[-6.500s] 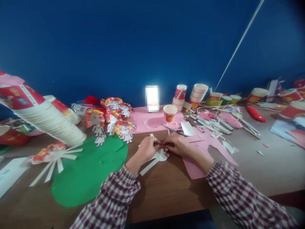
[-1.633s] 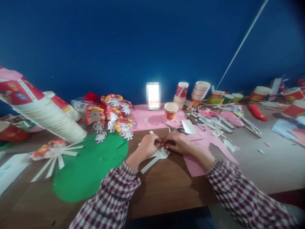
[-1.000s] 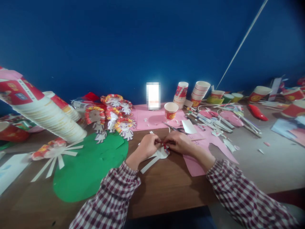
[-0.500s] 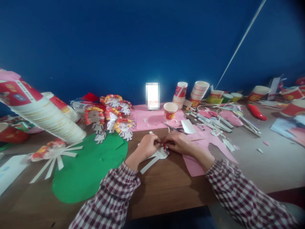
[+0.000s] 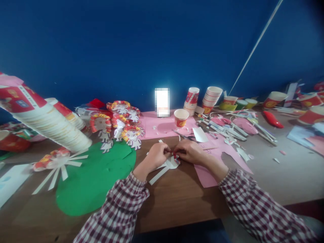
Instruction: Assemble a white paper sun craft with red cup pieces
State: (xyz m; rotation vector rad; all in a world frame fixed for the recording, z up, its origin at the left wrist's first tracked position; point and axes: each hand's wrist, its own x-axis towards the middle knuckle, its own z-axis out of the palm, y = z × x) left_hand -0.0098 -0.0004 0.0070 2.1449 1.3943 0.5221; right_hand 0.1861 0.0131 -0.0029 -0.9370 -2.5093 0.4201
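Near the middle of the wooden table, my left hand [image 5: 157, 156] and my right hand [image 5: 188, 152] meet over a cut paper cup [image 5: 172, 162]. The cup has a round white base, white strips spreading toward the lower left and a red curled part at its upper right. Fingers of my right hand pinch the red curled part. My left hand is closed at the cup's upper left edge, its fingertips pressed on a strip there. The exact grip under the fingertips is partly hidden.
Left are a green paper sheet [image 5: 93, 182], another cut cup [image 5: 59, 160] and a leaning cup stack [image 5: 55, 125]. Lion-like paper figures [image 5: 133, 135] stand behind. Scissors [image 5: 186, 136], a single cup [image 5: 181, 118], pink paper [image 5: 207, 175] and pens [image 5: 227, 130] lie beyond and right.
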